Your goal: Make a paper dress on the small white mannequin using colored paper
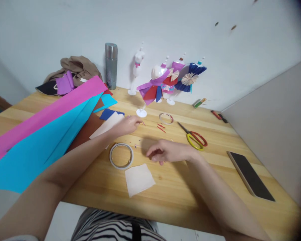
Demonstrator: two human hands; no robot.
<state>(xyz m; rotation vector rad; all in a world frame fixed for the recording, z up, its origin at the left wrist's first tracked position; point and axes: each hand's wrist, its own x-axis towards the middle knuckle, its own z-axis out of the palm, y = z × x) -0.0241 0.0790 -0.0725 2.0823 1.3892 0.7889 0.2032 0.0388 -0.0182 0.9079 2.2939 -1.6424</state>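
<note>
My left hand [130, 125] reaches over the middle of the table, its fingertips pinched together beside tiny reddish scraps; what they hold is too small to make out. Above the wood hovers my right hand [167, 151], loosely bent with fingers apart and nothing visible in it. Between my arms lie a roll of double-sided tape [110, 157] and a square of cream crepe paper [139, 180]. Red paper slivers [161, 128] are scattered beyond my right hand, near a smaller tape roll [171, 121]. Scissors [196, 140] with yellow and red handles rest just right of them.
Pink [52, 108] and blue paper sheets [40, 150] cover the left side. Several decorated figures on white stands [141, 113] stand at the back, near a grey thermos [111, 67]. A brown cloth bundle [77, 65] sits back left; a phone [252, 175] lies right.
</note>
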